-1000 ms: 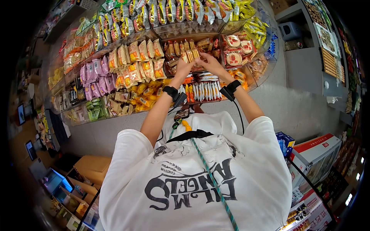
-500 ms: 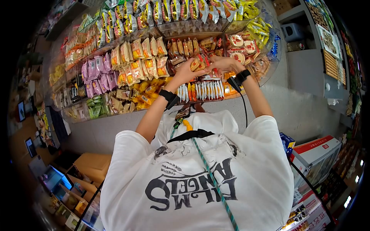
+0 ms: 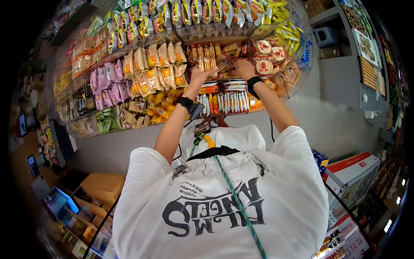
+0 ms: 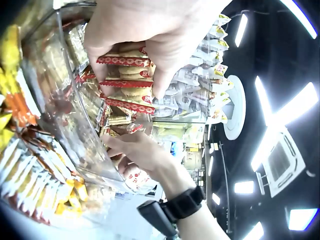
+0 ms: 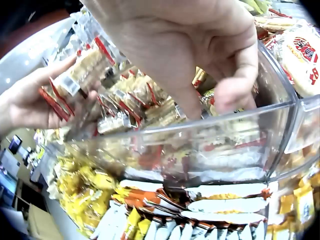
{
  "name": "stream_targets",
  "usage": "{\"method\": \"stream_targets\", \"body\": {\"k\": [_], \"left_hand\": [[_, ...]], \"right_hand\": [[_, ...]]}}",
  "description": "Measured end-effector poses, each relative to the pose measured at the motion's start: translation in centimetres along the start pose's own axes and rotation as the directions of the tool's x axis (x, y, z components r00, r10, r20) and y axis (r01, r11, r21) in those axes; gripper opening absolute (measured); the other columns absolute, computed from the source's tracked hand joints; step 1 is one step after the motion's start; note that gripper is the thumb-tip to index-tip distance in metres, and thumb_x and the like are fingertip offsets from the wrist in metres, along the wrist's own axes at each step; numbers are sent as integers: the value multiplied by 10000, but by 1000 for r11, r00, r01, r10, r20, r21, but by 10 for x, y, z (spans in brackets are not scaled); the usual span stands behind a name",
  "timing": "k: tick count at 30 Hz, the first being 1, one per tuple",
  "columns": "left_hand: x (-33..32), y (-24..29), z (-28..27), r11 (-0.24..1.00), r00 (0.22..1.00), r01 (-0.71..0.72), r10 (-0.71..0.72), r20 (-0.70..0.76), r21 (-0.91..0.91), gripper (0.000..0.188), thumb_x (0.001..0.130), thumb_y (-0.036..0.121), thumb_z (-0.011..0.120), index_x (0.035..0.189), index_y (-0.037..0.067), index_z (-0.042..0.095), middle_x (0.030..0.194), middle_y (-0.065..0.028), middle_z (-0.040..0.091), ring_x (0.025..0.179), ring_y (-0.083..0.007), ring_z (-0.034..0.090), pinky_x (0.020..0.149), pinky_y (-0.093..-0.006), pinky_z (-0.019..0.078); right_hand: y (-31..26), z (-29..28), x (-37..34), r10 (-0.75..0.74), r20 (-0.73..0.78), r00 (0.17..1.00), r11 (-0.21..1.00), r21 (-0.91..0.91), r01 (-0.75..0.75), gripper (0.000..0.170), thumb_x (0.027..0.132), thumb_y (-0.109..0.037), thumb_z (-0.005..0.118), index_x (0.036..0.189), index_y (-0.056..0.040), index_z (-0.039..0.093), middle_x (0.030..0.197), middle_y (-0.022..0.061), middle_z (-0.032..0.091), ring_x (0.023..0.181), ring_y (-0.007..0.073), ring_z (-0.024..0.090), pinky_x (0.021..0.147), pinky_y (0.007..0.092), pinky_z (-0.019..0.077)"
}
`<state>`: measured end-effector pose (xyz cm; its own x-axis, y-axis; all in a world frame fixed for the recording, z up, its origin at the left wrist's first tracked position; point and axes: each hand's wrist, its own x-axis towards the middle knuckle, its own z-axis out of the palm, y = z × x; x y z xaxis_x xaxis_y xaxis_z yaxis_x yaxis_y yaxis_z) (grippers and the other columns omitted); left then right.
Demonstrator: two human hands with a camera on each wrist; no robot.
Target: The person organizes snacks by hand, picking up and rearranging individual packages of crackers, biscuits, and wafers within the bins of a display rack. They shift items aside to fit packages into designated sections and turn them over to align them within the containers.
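Observation:
My left hand (image 3: 199, 77) grips several biscuit packs (image 4: 126, 74) side by side, in clear wrappers with red crimped ends. Thumb and fingers press on opposite ends of this row in the left wrist view. To the right, my right hand (image 5: 185, 40) reaches down into a clear plastic bin (image 5: 225, 120) of similar packs. Its thumb and fingers are parted among the packs (image 5: 135, 100), just behind the bin's front wall, with nothing seen held between them. The tips are partly hidden there.
Beige snack bags (image 3: 151, 56) fill the section on the left. White-wrapped bars (image 3: 230, 101) stand in a row in front of the bin. Round red-and-white packs (image 3: 264, 67) lie in the neighbouring compartment at right, beyond a clear divider (image 5: 285, 115).
Both hands were together at the packs; now they are apart. The left keeps hold of its row, while the right has moved into the bin's right part. A loose pack between them earlier is let go.

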<state>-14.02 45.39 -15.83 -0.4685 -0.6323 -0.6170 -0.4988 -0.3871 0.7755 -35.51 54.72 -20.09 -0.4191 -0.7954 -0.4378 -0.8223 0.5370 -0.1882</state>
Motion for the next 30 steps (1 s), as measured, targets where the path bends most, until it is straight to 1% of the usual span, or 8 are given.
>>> {"method": "stream_targets", "body": {"k": [11, 14, 16, 18, 20, 21, 23, 30], "left_hand": [[-1, -3, 8, 999, 1000, -8, 7, -17, -50, 1215, 731, 495, 833, 1452, -180, 125, 1448, -334, 324, 1354, -360, 378, 1108, -436, 326], [5, -8, -3, 993, 991, 26, -9, 137, -116, 1177, 745, 473, 831, 1448, -178, 145, 1424, -316, 360, 1327, -344, 410, 1090, -422, 345], [-10, 7, -7, 990, 995, 8, 7, 102, -142, 1173, 750, 466, 830, 1455, -168, 139, 1420, -307, 368, 1319, -341, 418, 1083, -422, 353], [-20, 15, -7, 988, 996, 3, 11, 87, -157, 1171, 753, 463, 830, 1458, -164, 136, 1417, -303, 372, 1316, -340, 422, 1079, -422, 357], [-25, 19, -6, 993, 983, -118, 112, -148, -30, 1021, 734, 438, 842, 1393, -142, 322, 1247, -249, 546, 1172, -294, 552, 1062, -407, 376], [-46, 40, -8, 991, 989, -117, 110, -99, -72, 915, 732, 424, 850, 1350, -93, 417, 1218, -199, 581, 1117, -261, 582, 1028, -375, 402], [-49, 48, -7, 982, 987, -155, 151, -49, -103, 867, 730, 418, 854, 1319, -75, 453, 1196, -180, 594, 1091, -254, 591, 1005, -368, 415], [-53, 64, 6, 973, 983, -182, 181, -25, -142, 715, 730, 366, 868, 1192, -67, 536, 1104, -135, 629, 984, -207, 615, 877, -332, 475]], "right_hand": [[-13, 16, -3, 7, -19, 1000, 952, -307, -13, 134, 839, -172, 658, 879, -79, 745, 856, 106, 723, 853, 295, 714, 653, 398, 575], [-3, 16, -2, -36, -65, 997, 964, -267, 17, 140, 822, -153, 661, 931, -89, 723, 795, 99, 715, 810, 290, 716, 580, 400, 560], [-6, -8, -22, -30, -326, 945, 970, -237, -51, 203, 793, -131, 666, 986, -68, 678, 757, 109, 703, 804, 291, 717, 554, 418, 545], [-26, -74, -68, 33, -289, 957, 971, -216, -99, 146, 785, -64, 651, 928, -75, 629, 849, 74, 721, 806, 301, 712, 612, 409, 552], [-25, -101, -93, -191, -464, 865, 938, 172, 300, 159, 795, 22, 600, 936, -51, 604, 1047, 99, 698, 932, 344, 676, 717, 421, 562], [-25, -103, -98, -185, -465, 866, 940, 172, 294, 159, 795, 22, 600, 936, -51, 604, 1047, 99, 698, 932, 344, 676, 717, 421, 562], [-27, -107, -105, -431, -703, 565, 700, 136, 701, 196, 826, 82, 541, 978, -34, 584, 1241, 108, 624, 1075, 362, 612, 861, 421, 539], [-22, -103, -116, -354, -738, 575, 660, 239, 713, 240, 867, 100, 557, 1057, -36, 611, 1314, 121, 596, 1152, 312, 608, 850, 397, 532]]}}
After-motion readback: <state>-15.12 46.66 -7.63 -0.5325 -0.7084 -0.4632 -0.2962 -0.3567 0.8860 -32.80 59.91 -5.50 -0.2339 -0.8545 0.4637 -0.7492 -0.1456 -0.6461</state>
